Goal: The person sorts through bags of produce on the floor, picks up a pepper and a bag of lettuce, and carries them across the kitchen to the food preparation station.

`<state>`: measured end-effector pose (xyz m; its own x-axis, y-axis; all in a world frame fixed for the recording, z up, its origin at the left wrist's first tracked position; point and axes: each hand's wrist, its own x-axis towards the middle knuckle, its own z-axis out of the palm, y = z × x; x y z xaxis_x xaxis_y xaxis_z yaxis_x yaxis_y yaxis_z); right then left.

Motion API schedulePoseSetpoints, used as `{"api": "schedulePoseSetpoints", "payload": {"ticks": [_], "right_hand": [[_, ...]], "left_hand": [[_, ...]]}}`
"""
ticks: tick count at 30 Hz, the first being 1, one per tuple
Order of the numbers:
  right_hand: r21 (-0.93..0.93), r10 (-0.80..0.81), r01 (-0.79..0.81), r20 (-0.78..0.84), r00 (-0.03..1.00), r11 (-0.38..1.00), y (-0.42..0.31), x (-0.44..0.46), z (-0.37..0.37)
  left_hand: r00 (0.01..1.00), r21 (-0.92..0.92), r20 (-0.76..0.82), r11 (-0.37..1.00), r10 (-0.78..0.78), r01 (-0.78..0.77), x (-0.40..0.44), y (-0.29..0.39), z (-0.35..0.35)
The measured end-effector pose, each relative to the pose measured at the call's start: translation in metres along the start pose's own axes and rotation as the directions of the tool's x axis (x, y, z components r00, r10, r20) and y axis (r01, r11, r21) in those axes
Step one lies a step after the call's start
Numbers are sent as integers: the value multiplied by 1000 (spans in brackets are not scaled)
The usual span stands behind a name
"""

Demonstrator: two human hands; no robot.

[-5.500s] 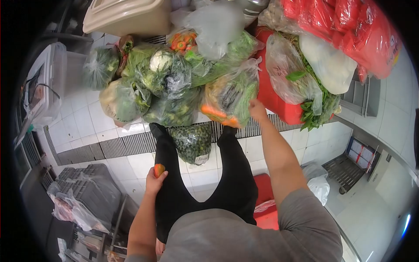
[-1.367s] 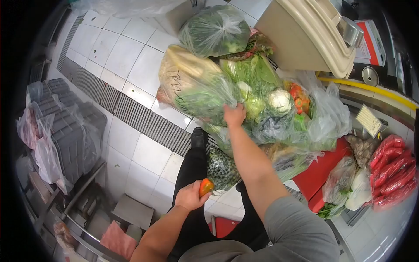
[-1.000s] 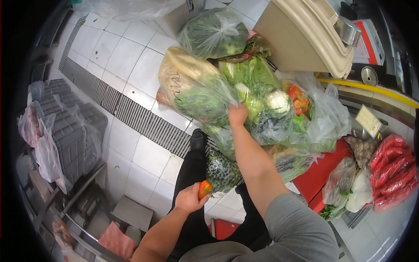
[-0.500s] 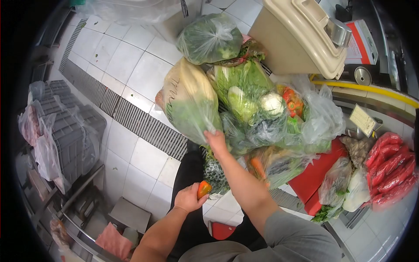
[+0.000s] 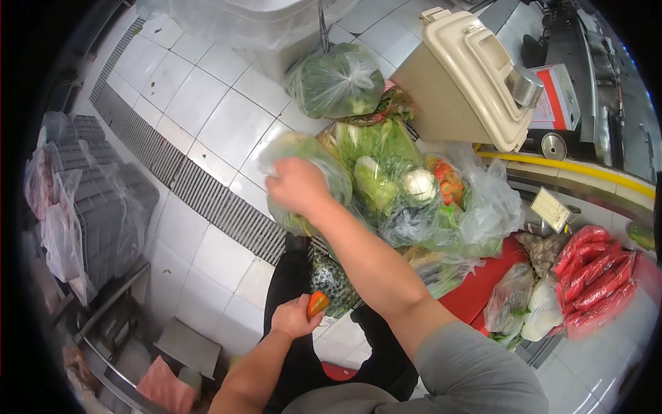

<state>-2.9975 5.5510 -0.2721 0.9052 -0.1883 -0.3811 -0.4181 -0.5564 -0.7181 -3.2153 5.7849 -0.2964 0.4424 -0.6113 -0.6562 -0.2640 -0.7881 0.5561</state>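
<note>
Two bare hands reach forward from the grey-shirted body below us. We see the left hand (image 5: 296, 318) closed around a small orange-red vegetable (image 5: 318, 303), whose end pokes out past the thumb and forefinger, above one black-trousered leg. The right hand (image 5: 298, 186) is over a clear bag of greens (image 5: 338, 181) — its fingers curl, but they are blurred, so we cannot tell whether they grip the plastic. That bag is at the left edge of a heap of bagged produce, just beside a pale-green cabbage (image 5: 376, 185). Farther right we make out a white cauliflower (image 5: 419, 186) and, near it, bagged red-orange peppers (image 5: 449, 182). At the far side of the heap, a knotted bag of dark greens (image 5: 336, 84) lies near a beige bin (image 5: 441, 96). We also find a bag of small dark-green produce (image 5: 331, 279) between the legs, and red packets (image 5: 594, 276) well apart, to the right.
</note>
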Motion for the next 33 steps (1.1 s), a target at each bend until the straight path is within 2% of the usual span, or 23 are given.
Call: {"api": "schedulePoseSetpoints", "payload": {"ticks": [1,2,4,5,7,9,11,12,13,14,15,16,18,21,23,25,29,31,33], "right_hand": [[-46,-81,82,10,997,996,-15,6,-3],[-46,-80,80,7,997,996,-29,5,-6],[-210,-261,311,233,937,927,-54,-5,-12],[-209,-253,304,237,938,930,-54,-15,-7],[-162,-569,657,377,731,737,-54,-31,-1],[-207,-651,780,448,612,591,-23,-45,6],[-270,-527,795,627,573,543,28,-53,-5],[-352,-490,759,601,632,547,63,-56,-17],[-495,-300,684,646,702,535,104,-49,-24],[-589,-195,587,595,780,555,148,-39,-33],[-611,-75,515,598,798,600,191,-21,-40],[-655,-125,520,551,825,547,233,-15,-41],[-785,220,389,538,814,482,270,-9,-28],[-820,292,340,501,815,460,330,-36,-27],[-819,301,348,510,806,456,330,-40,-20],[-826,360,260,471,805,500,319,-43,-25],[-814,344,285,494,799,506,331,-46,-15],[-845,314,224,407,858,486,328,-51,-7],[-849,316,209,394,863,486,323,-56,-3]], "left_hand": [[1000,2,2,1000,3,-3,0,-1,-1],[1000,-1,-5,1000,2,-2,1,-2,-1],[1000,-12,-14,1000,-4,4,3,-4,1],[1000,-8,-24,1000,18,-19,1,-6,1],[998,-7,-43,999,38,-39,5,-3,2],[998,-25,-33,998,58,-58,7,-1,-3],[999,-19,-22,999,44,-44,7,-2,-4],[998,-11,0,998,57,-57,7,-3,-4],[999,-19,-14,999,33,-33,8,-4,-6],[999,-16,-17,999,36,-37,7,-3,-6],[999,-14,-21,999,43,-43,6,-2,-5],[999,-26,-32,999,26,-27,5,-1,-4],[998,-59,-42,997,38,-40,6,-2,-6],[998,-59,-53,997,38,-41,5,-2,-5],[999,-62,-45,998,19,-22,5,-4,-5],[999,-63,-29,998,22,-24,6,-3,-2],[999,-50,-11,998,46,-47,11,3,-3],[999,-27,8,999,43,-43,12,6,-4],[998,-34,-4,998,59,-60,14,9,-4]]}}
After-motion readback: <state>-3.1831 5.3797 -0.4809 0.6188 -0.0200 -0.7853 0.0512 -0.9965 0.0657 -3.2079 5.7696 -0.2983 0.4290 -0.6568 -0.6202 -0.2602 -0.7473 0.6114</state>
